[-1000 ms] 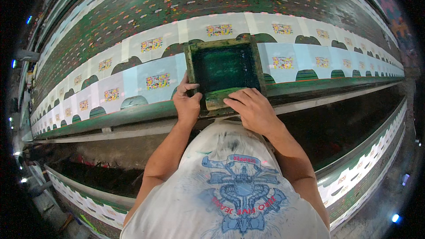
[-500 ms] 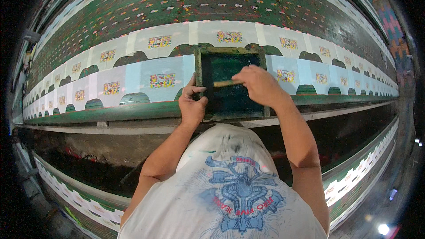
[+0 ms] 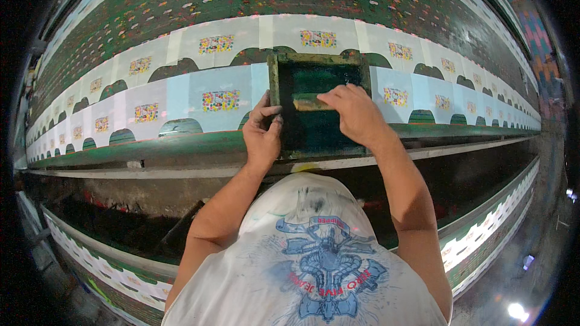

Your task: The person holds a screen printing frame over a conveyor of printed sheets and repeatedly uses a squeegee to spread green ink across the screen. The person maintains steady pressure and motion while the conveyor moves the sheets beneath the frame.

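Note:
A wooden screen-printing frame (image 3: 273, 90) with a dark green mesh lies over the row of pale printed pieces in front of me. My left hand (image 3: 263, 130) grips its left side rail, fingers bent along the outer edge. Inside the frame, my right hand (image 3: 353, 111) is closed around the right end of a squeegee (image 3: 308, 104). The squeegee is short, wooden and ink-stained, lying roughly crosswise over the mesh. Its lower edge is hard to make out against the dark ink. To the left of the frame is a light blue piece (image 3: 232, 118) with a colourful dotted print.
Two rows of printed pieces (image 3: 208, 57) run left and right along a long green table (image 3: 199, 152). A pale rail (image 3: 181, 173) borders its near edge. Behind me on both sides, another table carries more printed pieces (image 3: 477, 244).
The squeegee has turned so that more of its flat face shows, and it lies more level. My left hand stays at the frame's side. The whole view has shifted slightly.

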`<state>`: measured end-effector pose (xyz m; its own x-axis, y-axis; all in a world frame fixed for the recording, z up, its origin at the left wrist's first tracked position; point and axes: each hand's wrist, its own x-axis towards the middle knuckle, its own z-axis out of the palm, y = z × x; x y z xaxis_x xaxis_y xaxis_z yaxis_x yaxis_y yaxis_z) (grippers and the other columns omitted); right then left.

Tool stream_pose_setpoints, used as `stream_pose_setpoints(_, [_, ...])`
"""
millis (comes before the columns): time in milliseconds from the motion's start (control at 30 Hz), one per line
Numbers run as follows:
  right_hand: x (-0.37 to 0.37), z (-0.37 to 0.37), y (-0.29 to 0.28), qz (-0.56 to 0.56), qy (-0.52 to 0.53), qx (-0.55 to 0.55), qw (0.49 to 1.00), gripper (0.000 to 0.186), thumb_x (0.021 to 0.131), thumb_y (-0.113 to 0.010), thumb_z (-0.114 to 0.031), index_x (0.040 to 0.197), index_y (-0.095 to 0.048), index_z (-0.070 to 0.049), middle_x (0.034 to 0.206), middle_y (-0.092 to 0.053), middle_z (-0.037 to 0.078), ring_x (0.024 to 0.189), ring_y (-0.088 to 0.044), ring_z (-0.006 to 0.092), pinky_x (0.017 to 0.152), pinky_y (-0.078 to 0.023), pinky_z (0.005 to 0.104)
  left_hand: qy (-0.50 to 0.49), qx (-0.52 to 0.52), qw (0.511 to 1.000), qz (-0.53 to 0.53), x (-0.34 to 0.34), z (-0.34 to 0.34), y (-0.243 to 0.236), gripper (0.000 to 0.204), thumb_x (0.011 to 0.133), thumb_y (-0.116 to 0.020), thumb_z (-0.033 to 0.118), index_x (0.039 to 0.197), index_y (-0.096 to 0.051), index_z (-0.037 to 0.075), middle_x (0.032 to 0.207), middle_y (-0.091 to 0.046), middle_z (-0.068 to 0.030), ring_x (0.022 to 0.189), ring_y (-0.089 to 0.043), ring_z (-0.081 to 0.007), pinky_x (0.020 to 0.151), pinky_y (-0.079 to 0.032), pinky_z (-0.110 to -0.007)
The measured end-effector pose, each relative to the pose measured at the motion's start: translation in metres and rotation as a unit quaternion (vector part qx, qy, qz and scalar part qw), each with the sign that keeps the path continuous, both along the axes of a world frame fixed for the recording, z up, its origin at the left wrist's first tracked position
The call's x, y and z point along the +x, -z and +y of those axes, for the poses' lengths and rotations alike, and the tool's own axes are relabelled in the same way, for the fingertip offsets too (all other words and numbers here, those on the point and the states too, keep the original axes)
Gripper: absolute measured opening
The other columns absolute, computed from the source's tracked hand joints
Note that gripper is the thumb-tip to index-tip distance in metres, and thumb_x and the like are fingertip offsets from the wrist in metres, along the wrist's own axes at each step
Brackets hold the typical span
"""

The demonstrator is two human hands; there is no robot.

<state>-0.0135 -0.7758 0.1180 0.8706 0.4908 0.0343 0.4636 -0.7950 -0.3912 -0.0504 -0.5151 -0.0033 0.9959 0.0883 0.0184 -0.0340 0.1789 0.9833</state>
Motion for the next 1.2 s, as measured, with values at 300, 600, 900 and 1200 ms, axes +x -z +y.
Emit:
stream_pose_setpoints(300, [-0.077, 0.016, -0.007, -0.006, -0.009, -0.023, 1.000, 0.050, 0.085, -0.070, 0.000, 0.135, -0.077, -0.006, 0.126, -0.071, 0.013, 0.117, -0.064, 0.0360, 0.103, -0.051, 0.0490, 0.001, -0.006, 1.000, 0.013, -0.002, -0.001, -0.001, 0.035, 0.099, -0.068, -0.010, 0.132, -0.073, 0.000, 0.174, -0.048, -0.0278, 0.159, -0.050, -0.0355, 0.128, -0.041, -0.044])
stream_pose_setpoints(600, [-0.111, 0.015, 0.004, -0.031, 0.033, 0.039, 0.998, 0.043, 0.088, -0.087, -0.024, 0.126, -0.079, -0.005, 0.133, -0.071, 0.014, 0.133, -0.062, 0.0357, 0.108, -0.050, 0.0521, 0.005, 0.256, 0.965, -0.052, -0.002, -0.005, -0.018, 0.051, 0.080, -0.074, -0.009, 0.129, -0.076, 0.005, 0.170, -0.054, -0.0253, 0.151, -0.056, -0.0390, 0.127, -0.042, -0.046])
stream_pose_setpoints(900, [-0.148, -0.056, 0.045, -0.090, 0.290, 0.288, 0.908, 0.029, 0.099, -0.081, -0.008, 0.127, -0.079, -0.005, 0.138, -0.073, 0.017, 0.134, -0.067, 0.0396, 0.115, -0.053, 0.0518, -0.016, 0.133, 0.987, -0.085, -0.004, -0.021, -0.028, 0.036, 0.079, -0.069, -0.007, 0.114, -0.077, 0.003, 0.168, -0.053, -0.0319, 0.152, -0.056, -0.0371, 0.126, -0.040, -0.046])
stream_pose_setpoints(1200, [-0.164, -0.184, 0.066, -0.049, 0.347, 0.403, 0.845, 0.024, 0.105, -0.076, -0.007, 0.128, -0.081, -0.006, 0.132, -0.080, 0.012, 0.135, -0.069, 0.0323, 0.118, -0.050, 0.0449, 0.003, 0.117, 0.985, -0.128, -0.009, -0.158, -0.018, 0.032, 0.080, -0.070, -0.007, 0.111, -0.076, 0.002, 0.168, -0.053, -0.0315, 0.158, -0.050, -0.0396, 0.130, -0.034, -0.047])
